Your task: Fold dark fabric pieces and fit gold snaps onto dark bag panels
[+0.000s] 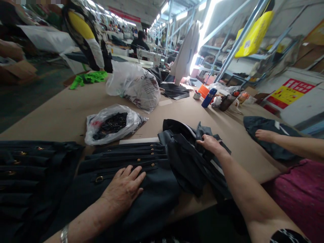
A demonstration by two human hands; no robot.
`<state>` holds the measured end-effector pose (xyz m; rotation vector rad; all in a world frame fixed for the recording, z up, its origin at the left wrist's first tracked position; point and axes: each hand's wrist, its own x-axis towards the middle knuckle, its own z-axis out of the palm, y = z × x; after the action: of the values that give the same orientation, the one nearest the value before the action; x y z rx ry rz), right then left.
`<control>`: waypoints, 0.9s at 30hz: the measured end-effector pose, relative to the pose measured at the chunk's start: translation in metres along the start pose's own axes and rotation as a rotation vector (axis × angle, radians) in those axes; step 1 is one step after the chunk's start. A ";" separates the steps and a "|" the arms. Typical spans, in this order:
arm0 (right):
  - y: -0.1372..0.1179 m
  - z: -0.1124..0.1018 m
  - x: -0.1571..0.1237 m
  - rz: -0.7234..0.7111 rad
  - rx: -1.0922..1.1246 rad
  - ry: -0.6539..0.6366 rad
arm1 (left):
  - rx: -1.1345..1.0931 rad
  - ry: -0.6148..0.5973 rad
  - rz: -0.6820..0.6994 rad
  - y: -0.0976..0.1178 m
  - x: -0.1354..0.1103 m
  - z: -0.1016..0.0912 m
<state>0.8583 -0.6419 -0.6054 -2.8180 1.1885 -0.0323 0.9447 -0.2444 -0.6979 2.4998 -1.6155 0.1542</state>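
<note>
My left hand (pixel 124 189) lies flat, fingers stretched out, on a stack of dark garment pieces with brass snaps (pixel 126 158) at the near edge of the brown table (pixel 71 108). To its right, my right hand (pixel 210 143) is closed on the top of a loose heap of dark fabric pieces (pixel 192 158), fingers pinching a fold. Another stack of dark pieces with snaps (pixel 27 168) lies at the far left.
A clear plastic bag of dark small parts (pixel 111 125) sits just beyond the stack. A larger plastic bag (pixel 134 84), green cloth (pixel 88 78), a blue bottle (pixel 209 98) and a sewing machine (pixel 152 57) stand farther back. A co-worker's hand (pixel 265 135) rests on dark fabric at right.
</note>
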 end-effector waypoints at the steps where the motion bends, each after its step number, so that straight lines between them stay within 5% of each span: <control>1: 0.003 0.003 -0.001 0.005 0.052 -0.016 | -0.013 -0.020 0.000 0.000 0.003 -0.005; 4: 0.010 0.005 -0.007 0.011 0.254 -0.027 | -0.120 -0.010 0.043 0.002 0.013 -0.026; 8: 0.007 -0.011 -0.033 -0.031 0.533 0.082 | -0.471 0.198 0.184 0.013 0.033 -0.059; 14: -0.052 -0.032 -0.114 -0.320 1.029 0.118 | -1.010 0.396 0.145 0.056 0.080 -0.098; 21: -0.115 0.008 -0.165 -0.463 0.642 0.173 | -1.090 0.383 -0.118 0.069 0.094 -0.079; 24: -0.107 0.012 -0.154 -0.604 0.367 0.107 | -0.993 0.355 -0.151 0.056 0.083 -0.083; 27: -0.075 -0.014 -0.134 -0.545 0.028 0.268 | -0.927 0.348 -0.089 0.042 0.072 -0.104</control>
<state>0.8171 -0.4949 -0.5832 -3.0841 0.4052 -0.4649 0.9360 -0.3062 -0.5802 1.7003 -1.0690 -0.1401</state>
